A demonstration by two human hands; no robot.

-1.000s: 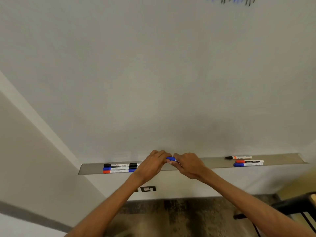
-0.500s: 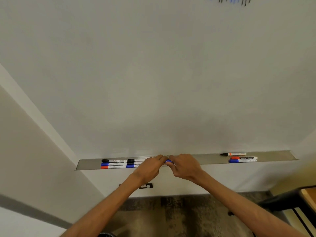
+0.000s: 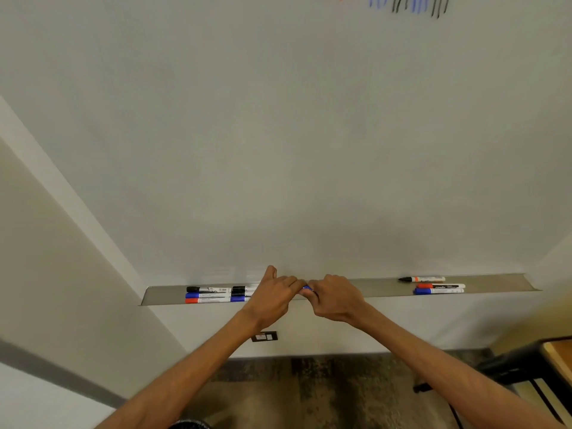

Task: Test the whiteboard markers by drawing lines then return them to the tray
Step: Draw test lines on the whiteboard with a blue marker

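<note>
My left hand (image 3: 274, 294) and my right hand (image 3: 335, 297) meet over the middle of the grey marker tray (image 3: 164, 296). Both grip one blue marker (image 3: 307, 288), of which only a small blue bit shows between the fingers. My left thumb sticks up. Several markers (image 3: 213, 295) lie in the tray's left part, black, blue and red. Three more markers (image 3: 438, 287) lie at the tray's right. Blue, black and faint red test lines (image 3: 411, 4) mark the whiteboard (image 3: 278, 134) at the top.
A beige wall (image 3: 46, 274) borders the board on the left. Below the tray sits a dark wall outlet (image 3: 264, 336). A wooden-topped table with a black frame (image 3: 544, 363) stands at the lower right over patterned carpet (image 3: 325, 388).
Both hands have sunk from in front of the tray to its level and closed further over the blue marker, hiding most of it. The view has tilted, showing more test lines.
</note>
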